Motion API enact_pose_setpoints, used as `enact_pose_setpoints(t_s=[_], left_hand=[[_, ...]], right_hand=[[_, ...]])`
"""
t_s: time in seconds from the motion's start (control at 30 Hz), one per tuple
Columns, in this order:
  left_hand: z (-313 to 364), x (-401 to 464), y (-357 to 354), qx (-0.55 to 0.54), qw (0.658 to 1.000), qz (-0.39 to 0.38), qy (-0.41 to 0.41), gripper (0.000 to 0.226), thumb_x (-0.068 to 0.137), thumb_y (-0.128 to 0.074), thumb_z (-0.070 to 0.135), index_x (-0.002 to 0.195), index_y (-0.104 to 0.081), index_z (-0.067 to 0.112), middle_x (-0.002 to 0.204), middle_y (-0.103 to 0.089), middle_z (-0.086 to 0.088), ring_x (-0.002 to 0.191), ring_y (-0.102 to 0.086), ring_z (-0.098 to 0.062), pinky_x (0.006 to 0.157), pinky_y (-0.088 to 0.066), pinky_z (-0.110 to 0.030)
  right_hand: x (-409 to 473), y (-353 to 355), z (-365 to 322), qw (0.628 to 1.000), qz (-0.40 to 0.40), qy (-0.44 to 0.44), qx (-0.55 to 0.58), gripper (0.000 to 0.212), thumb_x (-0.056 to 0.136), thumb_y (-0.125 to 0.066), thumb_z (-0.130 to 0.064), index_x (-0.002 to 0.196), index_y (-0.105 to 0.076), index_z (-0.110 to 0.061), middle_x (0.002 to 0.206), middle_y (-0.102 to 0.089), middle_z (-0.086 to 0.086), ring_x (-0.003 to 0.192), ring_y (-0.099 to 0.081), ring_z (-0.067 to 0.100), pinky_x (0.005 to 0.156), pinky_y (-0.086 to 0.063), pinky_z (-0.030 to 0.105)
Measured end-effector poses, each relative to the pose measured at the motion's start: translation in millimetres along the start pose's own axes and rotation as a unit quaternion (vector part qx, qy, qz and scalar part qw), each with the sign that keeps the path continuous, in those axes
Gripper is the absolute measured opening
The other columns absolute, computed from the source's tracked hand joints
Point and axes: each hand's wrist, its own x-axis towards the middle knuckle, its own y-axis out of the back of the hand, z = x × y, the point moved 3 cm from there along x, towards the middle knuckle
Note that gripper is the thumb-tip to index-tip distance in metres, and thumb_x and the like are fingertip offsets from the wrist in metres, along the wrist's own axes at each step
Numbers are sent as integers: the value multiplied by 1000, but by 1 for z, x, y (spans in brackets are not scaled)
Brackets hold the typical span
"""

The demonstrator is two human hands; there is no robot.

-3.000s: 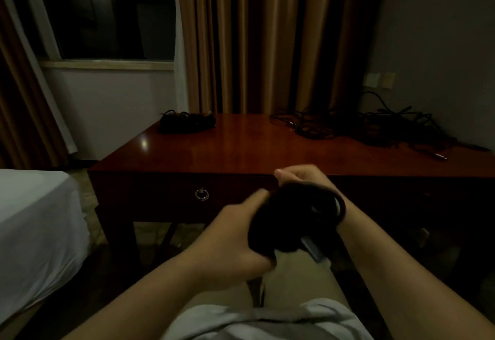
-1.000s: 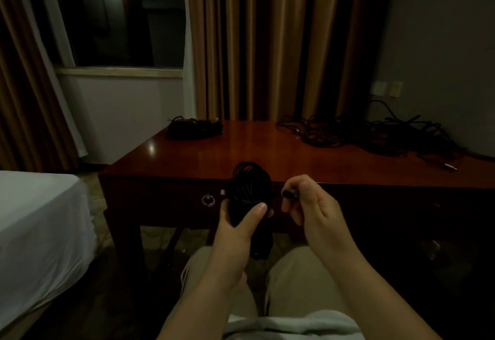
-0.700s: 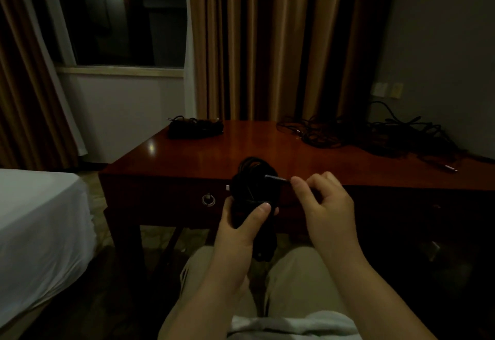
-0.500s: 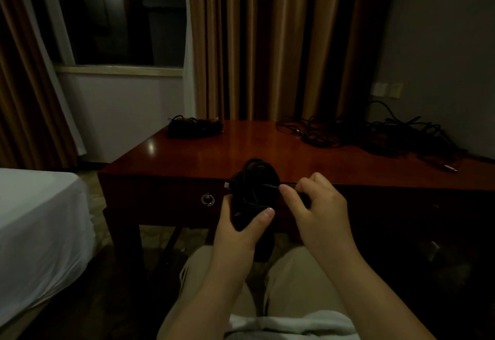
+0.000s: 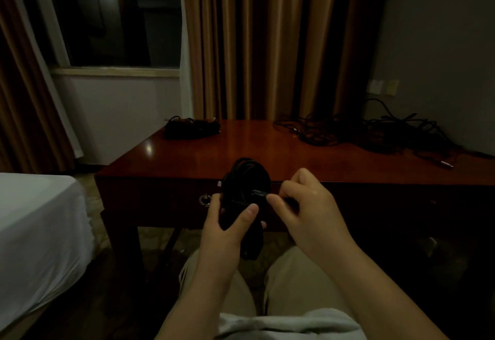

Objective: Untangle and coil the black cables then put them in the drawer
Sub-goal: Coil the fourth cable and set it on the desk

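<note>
My left hand (image 5: 227, 228) grips a coiled black cable (image 5: 247, 179) upright in front of the desk's front edge, thumb across the bundle. My right hand (image 5: 305, 205) pinches the cable's plug end (image 5: 259, 193) at the coil's right side. A tangled heap of black cables (image 5: 375, 132) lies at the back right of the wooden desk (image 5: 241, 149). Another black bundle (image 5: 191, 128) sits at the back left corner. The drawer (image 5: 166, 200) below the desk top is closed, its ring pull (image 5: 205, 200) just left of my left hand.
A bed with a white sheet (image 5: 34, 221) stands at the left. Curtains (image 5: 267, 39) and a dark window (image 5: 112, 15) are behind the desk. A loose plug (image 5: 446, 164) lies near the desk's right front. My knees (image 5: 292, 272) are below my hands.
The coil went from lying across both hands to standing upright in my left hand. My right hand has brought the plug end in against the coil's right side.
</note>
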Motion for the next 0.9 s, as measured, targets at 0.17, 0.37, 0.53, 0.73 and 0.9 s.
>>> enact_pose_setpoints(t_s=[0.17, 0.37, 0.53, 0.73, 0.9], left_hand=[[-1, -4, -6, -110, 992, -45, 36, 48, 69, -63, 30, 116, -55, 22, 93, -74, -2, 76, -71, -24, 61, -58, -35], [-1, -2, -1, -150, 986, -58, 51, 44, 72, -75, 23, 113, -60, 27, 102, -71, -4, 87, -70, -21, 63, -55, -28], [0, -2, -4, -43, 994, -95, 26, 52, 59, -79, 42, 107, -60, 48, 107, -69, 10, 103, -66, -13, 80, -52, -29], [-1, -3, -6, -39, 994, -99, 12, 35, 71, -75, 33, 96, -63, 53, 104, -70, 11, 102, -67, -15, 79, -53, -29], [1, -2, 0, -33, 994, -107, 3, 47, 57, -78, 39, 100, -63, 52, 108, -69, 10, 103, -66, -12, 78, -53, -28]], right_hand=[[-5, 1, -12, 991, 125, 33, -46, 32, 88, -59, -27, 64, -39, -23, 70, -32, -12, 49, -33, 2, 44, -23, 10], [-3, 0, -10, 989, 131, 63, -29, 28, 87, -56, -30, 67, -37, -24, 73, -34, -10, 50, -34, 1, 44, -26, 10], [-9, 3, -1, 992, 108, 61, -2, 29, 91, -55, -31, 67, -41, -23, 74, -34, -15, 55, -40, 7, 44, -33, 16], [-8, 8, -5, 998, 48, 5, -47, 34, 90, -53, -32, 61, -38, -25, 72, -34, -12, 55, -40, 8, 47, -31, 16], [-6, 15, -2, 994, -90, -50, 48, 34, 93, -53, -31, 61, -43, -24, 78, -38, -8, 66, -39, 5, 59, -36, 17]])
